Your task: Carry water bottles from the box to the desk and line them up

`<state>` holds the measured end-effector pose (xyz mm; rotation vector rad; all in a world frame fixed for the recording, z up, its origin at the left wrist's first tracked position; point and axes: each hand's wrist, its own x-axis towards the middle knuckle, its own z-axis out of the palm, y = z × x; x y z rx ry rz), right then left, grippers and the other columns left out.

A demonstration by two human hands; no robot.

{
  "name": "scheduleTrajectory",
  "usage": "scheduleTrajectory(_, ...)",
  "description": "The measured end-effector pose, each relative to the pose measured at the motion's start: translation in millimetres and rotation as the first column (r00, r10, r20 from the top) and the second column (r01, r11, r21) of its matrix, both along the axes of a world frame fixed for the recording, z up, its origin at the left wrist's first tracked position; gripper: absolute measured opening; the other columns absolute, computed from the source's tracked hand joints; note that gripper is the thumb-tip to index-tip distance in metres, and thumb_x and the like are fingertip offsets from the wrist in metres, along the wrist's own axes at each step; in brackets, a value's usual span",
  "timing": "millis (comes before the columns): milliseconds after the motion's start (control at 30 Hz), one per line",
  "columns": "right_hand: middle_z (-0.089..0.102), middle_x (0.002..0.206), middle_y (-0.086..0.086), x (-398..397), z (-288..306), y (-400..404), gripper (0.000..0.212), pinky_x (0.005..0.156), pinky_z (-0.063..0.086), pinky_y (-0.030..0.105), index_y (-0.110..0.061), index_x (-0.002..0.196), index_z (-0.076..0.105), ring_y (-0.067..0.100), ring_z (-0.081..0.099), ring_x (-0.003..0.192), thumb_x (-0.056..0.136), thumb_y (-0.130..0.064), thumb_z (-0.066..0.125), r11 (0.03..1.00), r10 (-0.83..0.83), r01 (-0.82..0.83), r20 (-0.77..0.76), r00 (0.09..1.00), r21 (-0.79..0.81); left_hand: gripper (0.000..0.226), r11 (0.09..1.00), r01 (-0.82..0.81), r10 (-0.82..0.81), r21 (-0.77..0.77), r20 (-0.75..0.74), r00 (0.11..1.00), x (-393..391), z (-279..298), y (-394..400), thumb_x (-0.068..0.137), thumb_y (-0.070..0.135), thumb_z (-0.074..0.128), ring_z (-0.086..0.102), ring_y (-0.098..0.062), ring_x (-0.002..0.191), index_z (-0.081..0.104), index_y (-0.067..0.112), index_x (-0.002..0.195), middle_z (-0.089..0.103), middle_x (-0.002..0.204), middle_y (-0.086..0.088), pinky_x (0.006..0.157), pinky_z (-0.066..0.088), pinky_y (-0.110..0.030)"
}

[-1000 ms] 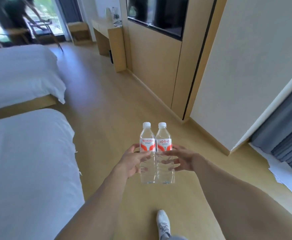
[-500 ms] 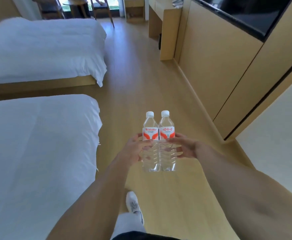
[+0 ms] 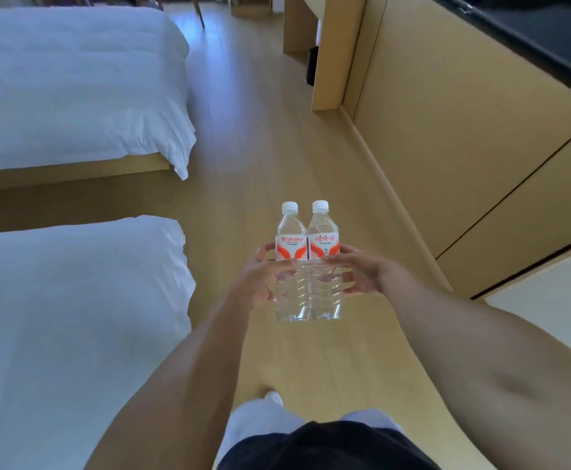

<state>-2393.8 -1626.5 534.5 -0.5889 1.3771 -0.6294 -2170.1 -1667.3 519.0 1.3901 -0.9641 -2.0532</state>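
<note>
**Head view: two bottles carried upright between both hands**

Head cam looks down on both bare forearms reaching fwd over a wood floor [image 3: 277, 147]. Left bottle [image 3: 290, 266] & right bottle [image 3: 324, 262] are held upright, side by side, touching, mid-air in front of the person, above the floor. Both clear plastic w/ white caps and red-white labels; water visible inside.

Left hand [image 3: 260, 279] grips the left bottle from its outer side, fingers curled round the body just under the label, thumb across the front. Right hand [image 3: 358, 273] grips the right bottle the same way from the right side, fingers wrapped round, thumb on the front. The 2 hands press the pair together.

Near bed [image 3: 74, 317] w/ white bedding sits at left, just beside the left arm; far bed [image 3: 74, 83] lies beyond it, a gap of floor between. Wood wall panels [image 3: 447, 137] run along the right, w/ a dark screen [image 3: 531, 39] at top right. Desk [image 3: 328, 45] stands at top centre, well apart from the bottles. Bottom edge shows dark shorts [image 3: 328, 449] and a white shoe [image 3: 274, 398] on the floor.
</note>
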Motion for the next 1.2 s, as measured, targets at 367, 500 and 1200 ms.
scheduleTrajectory(367, 0.069, 0.125, 0.004, -33, -6, -198, 0.058, 0.091, 0.054, 0.053, -0.028, 0.128, 0.06, 0.029, 0.071, 0.106, 0.075, -0.022, 0.082, 0.998, -0.048, 0.05, 0.047, 0.998, -0.036, 0.056, 0.999, 0.028, -0.023, -0.04, 0.104, 0.994, -36, 12, -207, 0.08, 0.01, 0.081, 0.069, -0.02, 0.097, 0.059, 0.035, 0.124, 0.075, 0.109, -0.002, 0.069, 0.048, -0.034)
scheduleTrajectory(500, 0.069, 0.125, 0.005, -56, -17, -286, 0.051, 0.099, 0.049, 0.059, -0.029, 0.127, 0.061, 0.03, 0.069, 0.111, 0.08, -0.018, 0.08, 0.999, -0.014, 0.018, 0.079, 0.997, -0.042, 0.051, 0.997, 0.012, -0.002, -0.071, 0.131, 0.991, -55, 7, -285, 0.079, 0.013, 0.083, 0.07, -0.021, 0.101, 0.062, 0.039, 0.118, 0.077, 0.104, -0.001, 0.082, 0.051, -0.043)
scheduleTrajectory(1200, 0.068, 0.128, 0.007, -115, 10, -721, 0.052, 0.1, 0.049, 0.059, -0.022, 0.131, 0.057, 0.029, 0.065, 0.114, 0.084, -0.012, 0.077, 0.995, 0.089, -0.088, 0.02, 0.996, -0.051, 0.054, 0.991, -0.073, 0.08, -0.115, 0.053, 0.995, -113, 26, -695, 0.085, 0.006, 0.076, 0.066, -0.034, 0.114, 0.057, 0.031, 0.128, 0.072, 0.116, -0.011, 0.1, 0.047, -0.063)
